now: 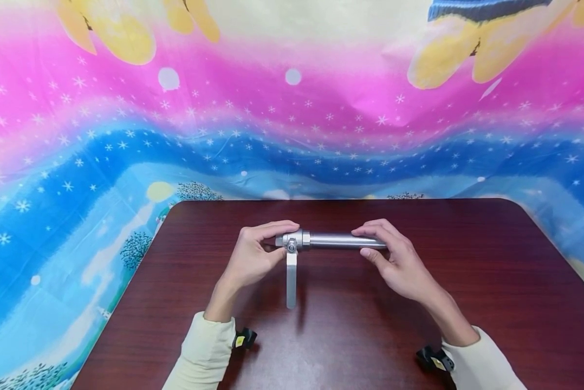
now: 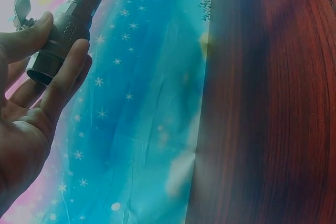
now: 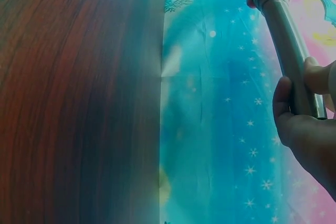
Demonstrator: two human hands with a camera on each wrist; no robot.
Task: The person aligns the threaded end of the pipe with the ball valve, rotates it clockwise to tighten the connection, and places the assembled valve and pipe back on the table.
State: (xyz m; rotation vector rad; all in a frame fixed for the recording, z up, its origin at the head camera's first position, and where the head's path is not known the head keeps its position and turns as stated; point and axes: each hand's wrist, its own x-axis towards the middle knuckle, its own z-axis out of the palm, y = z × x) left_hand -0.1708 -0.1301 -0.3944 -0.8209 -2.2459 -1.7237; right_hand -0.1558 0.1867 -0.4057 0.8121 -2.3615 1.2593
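Note:
Both hands hold a ball valve (image 1: 292, 238) joined to a straight metal pipe (image 1: 333, 240), level above the table. The left hand (image 1: 255, 254) grips the valve body, thumb on the near side and fingers on the far side. From the valve a flat lever handle (image 1: 291, 281) points toward the person. In the left wrist view the valve's free end (image 2: 44, 69) shows an opening. The right hand (image 1: 399, 260) pinches the pipe near its right end between thumb and fingers. The right wrist view shows the pipe (image 3: 289, 51) running from the right hand (image 3: 310, 129) up to the valve.
A dark reddish-brown wooden table (image 1: 350, 336) lies below the hands. Behind it hangs a pink and blue cloth (image 1: 292, 135) printed with snowflakes. Black wrist devices (image 1: 245, 338) sit by both cream sleeves (image 1: 199, 352).

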